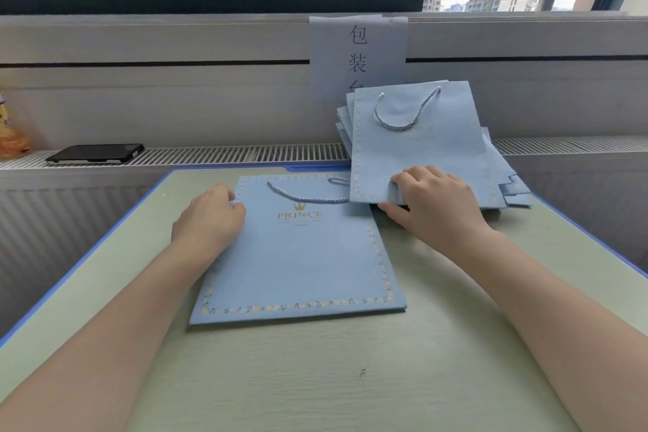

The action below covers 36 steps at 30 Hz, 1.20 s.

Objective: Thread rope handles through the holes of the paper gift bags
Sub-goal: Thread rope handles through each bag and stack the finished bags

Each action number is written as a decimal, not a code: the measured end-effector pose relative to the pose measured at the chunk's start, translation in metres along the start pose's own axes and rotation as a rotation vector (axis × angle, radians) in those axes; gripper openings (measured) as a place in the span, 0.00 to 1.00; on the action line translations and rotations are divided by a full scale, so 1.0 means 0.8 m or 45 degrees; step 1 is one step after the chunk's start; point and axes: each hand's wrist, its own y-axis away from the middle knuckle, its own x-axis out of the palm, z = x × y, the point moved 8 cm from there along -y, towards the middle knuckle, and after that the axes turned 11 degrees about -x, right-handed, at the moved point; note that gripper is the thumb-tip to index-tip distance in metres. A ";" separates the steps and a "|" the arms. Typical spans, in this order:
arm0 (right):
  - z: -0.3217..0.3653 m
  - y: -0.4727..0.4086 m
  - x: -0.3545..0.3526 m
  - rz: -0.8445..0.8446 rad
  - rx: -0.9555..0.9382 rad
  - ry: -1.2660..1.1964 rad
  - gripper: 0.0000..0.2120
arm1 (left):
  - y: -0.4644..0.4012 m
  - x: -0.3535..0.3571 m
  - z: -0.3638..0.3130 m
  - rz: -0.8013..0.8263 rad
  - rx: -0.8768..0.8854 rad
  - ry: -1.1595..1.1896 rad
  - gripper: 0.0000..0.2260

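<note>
Here the counter (pixel 350 379), pale green with a blue edge, spreads under both forearms. Between the hands lies a flat blue bag (pixel 298 263), gold "PRINCE" print facing up, its rope (pixel 308 198) looped across the top edge and passing under the stack to the right. The left hand (pixel 210 217) rests on the bag's upper left corner with its fingers curled at the edge; whether they pinch the paper or the rope's end cannot be told. The right hand (pixel 438 203) sits on the lower end of the stack (pixel 420 147) of blue bags, fingers bent over the near edge of the top bag and thumb (pixel 392 212) stretched out beneath, so it grips that edge. The stack leans away from this hand against the wall, and its top bag carries a second rope (pixel 406 109) hanging in a loop. Behind the stack a paper sign (pixel 357 46) with Chinese characters is fixed to the wall. Far beyond the left hand, a dark phone (pixel 94 152) lies on the vent ledge (pixel 210 152).
</note>
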 end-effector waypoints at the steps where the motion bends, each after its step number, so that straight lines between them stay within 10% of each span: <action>1: 0.005 -0.002 -0.003 -0.059 -0.036 0.036 0.17 | 0.000 -0.001 0.001 -0.005 0.000 0.006 0.14; 14: 0.104 0.029 -0.159 -1.018 -0.389 -0.091 0.15 | -0.003 -0.017 -0.005 -0.032 0.112 0.386 0.15; 18: 0.197 0.039 -0.138 -0.793 -0.692 -0.255 0.17 | 0.002 -0.009 -0.002 0.460 -0.273 1.230 0.23; 22: 0.208 0.042 -0.105 -0.552 -0.827 -0.549 0.16 | -0.002 -0.004 0.014 0.492 -0.275 1.062 0.17; 26: 0.118 0.006 -0.085 -0.488 -0.363 -0.489 0.12 | -0.020 -0.018 0.035 0.318 -0.221 0.883 0.06; 29: 0.048 -0.006 -0.026 -0.032 -0.024 -0.348 0.23 | -0.022 -0.017 0.037 0.242 -0.219 0.818 0.09; 36: 0.000 0.000 0.011 0.141 0.172 -0.124 0.25 | -0.009 -0.008 0.016 0.142 -0.087 0.542 0.08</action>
